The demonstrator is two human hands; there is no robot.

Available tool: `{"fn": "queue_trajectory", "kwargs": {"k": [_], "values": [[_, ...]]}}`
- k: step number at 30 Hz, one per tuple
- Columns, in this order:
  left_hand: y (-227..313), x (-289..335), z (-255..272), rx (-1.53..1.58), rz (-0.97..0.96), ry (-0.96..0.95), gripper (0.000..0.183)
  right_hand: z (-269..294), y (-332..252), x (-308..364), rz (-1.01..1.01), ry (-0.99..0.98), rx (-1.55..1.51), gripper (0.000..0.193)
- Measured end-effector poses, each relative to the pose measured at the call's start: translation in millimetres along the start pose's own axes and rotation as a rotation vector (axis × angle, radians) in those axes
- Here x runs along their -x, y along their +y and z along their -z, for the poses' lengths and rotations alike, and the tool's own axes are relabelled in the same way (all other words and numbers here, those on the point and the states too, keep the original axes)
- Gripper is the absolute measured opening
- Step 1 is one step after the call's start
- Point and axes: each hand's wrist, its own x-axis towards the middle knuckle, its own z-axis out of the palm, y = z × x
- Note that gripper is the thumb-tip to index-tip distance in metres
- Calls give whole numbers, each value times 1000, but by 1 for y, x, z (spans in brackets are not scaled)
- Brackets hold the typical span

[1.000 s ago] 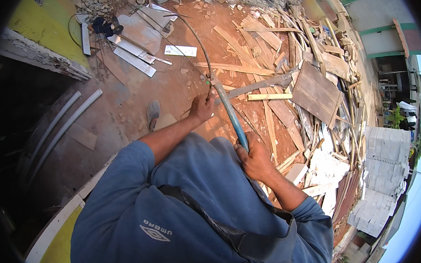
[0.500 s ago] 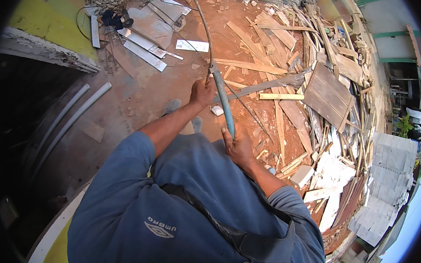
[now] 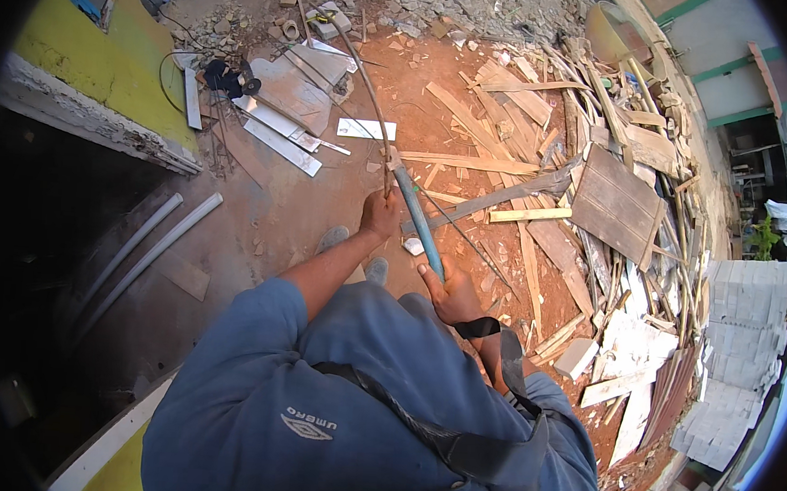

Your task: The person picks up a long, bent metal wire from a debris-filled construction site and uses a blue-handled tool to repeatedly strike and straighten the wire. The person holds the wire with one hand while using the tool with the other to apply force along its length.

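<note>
Right of the right grip (image 3: 450, 289) spreads scrap wood (image 3: 559, 257) topped by a brown panel (image 3: 617, 205), with stacked pale blocks (image 3: 743, 316) farther right, while left of the left grip (image 3: 380, 213) lie two pale pipes (image 3: 197, 216) and, farther ahead, white strips (image 3: 282, 148) near a yellow-green wall (image 3: 96, 56).

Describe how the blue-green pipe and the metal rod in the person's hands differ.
The blue-green pipe is thicker; the metal rod is thinner and brownish. The pipe looks nearly straight, while the rod visibly curves. The right hand grips the pipe's lower part; the left hand holds the rod. Both are long, and they appear to meet at the pipe's upper end.
</note>
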Motion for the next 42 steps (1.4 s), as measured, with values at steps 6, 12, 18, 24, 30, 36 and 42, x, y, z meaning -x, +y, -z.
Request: {"fn": "queue_trajectory", "kwargs": {"k": [6,12,18,24,30,36,42], "values": [[-18,30,-15,33,-31,-1,60,55,-57,31,-274,-198,77,37],[-12,46,-21,59,56,-28,66,83,-80,41,-284,-229,63,40],[-13,56,-24,1,107,-63,72,91,-102,55,-285,-218,-33,35],[-8,65,-31,5,71,-103,73,118,-98,56,-331,-318,-25,37],[19,49,-14,62,-85,-262,60,102,-76,70,-108,-128,151,35],[51,26,14,336,-159,-285,44,96,-79,74,-270,-311,-58,41],[27,44,4,519,3,-316,46,128,-72,63,-148,-353,78,39]]}}
